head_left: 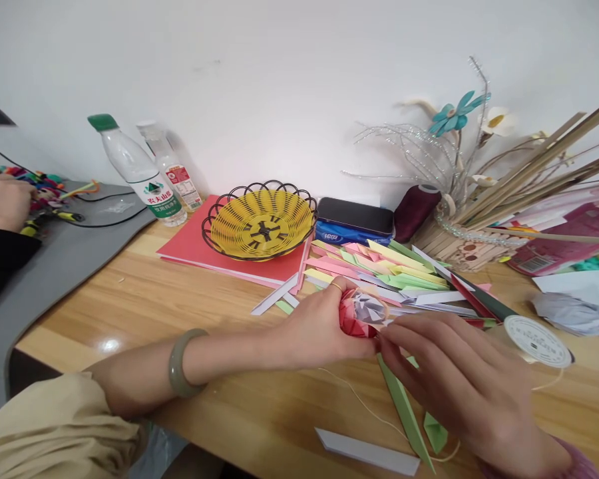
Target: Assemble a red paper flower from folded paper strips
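My left hand (314, 326), with a ring and a bangle on its arm, is wrapped round a folded-paper ball (355, 322) of red and white pointed pieces. A loop of pale string lies over the top of the ball. At the ball's right edge, my right hand (459, 372) has its thumb and fingers pinched together. What sits between those fingertips is too small to make out. Pale string (364, 399) trails over the table below. Under the right hand are a long green folded strip (404, 412) and a white strip (367, 451).
Several coloured paper strips (379, 269) are heaped behind my hands. A yellow basket (262, 223) stands on red paper (190, 249). Two bottles (152, 179) are at left, a phone (354, 214) behind, a string spool (536, 340) at right. Another person's hand (4, 199) is far left.
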The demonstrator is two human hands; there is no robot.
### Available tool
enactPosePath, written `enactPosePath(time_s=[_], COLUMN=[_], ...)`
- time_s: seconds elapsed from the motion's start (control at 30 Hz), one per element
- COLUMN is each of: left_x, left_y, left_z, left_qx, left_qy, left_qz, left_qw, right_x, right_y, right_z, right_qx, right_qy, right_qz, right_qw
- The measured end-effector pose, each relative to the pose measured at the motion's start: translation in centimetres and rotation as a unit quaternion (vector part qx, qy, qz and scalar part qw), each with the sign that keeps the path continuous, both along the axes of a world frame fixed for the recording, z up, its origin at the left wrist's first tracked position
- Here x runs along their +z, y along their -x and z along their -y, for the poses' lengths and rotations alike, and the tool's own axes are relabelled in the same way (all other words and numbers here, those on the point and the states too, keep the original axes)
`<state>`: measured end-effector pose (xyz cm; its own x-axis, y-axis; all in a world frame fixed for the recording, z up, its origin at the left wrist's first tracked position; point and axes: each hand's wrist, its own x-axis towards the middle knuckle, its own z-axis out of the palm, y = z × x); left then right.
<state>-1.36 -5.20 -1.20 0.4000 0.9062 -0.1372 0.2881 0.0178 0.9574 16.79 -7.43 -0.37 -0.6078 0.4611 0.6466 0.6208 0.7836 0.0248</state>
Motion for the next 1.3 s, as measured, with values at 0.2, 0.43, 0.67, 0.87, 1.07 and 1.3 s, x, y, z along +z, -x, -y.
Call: enactPosePath(time_s=[0.2,0.43,0.67,0.87,1.07,1.3], left_x=[-0.6,-0.5,0.0,0.3,0.4,0.2], left_y=[-0.3,-0.1,0.0,-0.1,0.1,0.3], left_z=[-0.2,-0.4,-0.5,-0.7,-0.9,-1.0], left_qx=[-0.031,0.001,0.013,0.0,0.001,-0.008], left_qy=[0.108,0.111,0.105,0.166,0.185,0.202], left_qz=[0.162,0.147,0.127,0.125,0.136,0.146], left_qw=[0.98,0.983,0.986,0.978,0.973,0.968], right_x=[0.5,0.9,0.6,0.3,0.1,-0.1], right_y=[0.3,1.3,1.2,0.8,0.4,0.4], right_z=[-0.2,-0.5,-0.8,-1.1,-1.3,-1.6], right_qx=[0.04,0.023,-0.001,0.011,0.021,0.028], right_qy=[0.035,0.173,0.252,0.296,0.36,0.346], right_qz=[-0.009,-0.127,-0.136,-0.156,-0.155,-0.16], right_qw=[0.999,0.976,0.958,0.942,0.92,0.924])
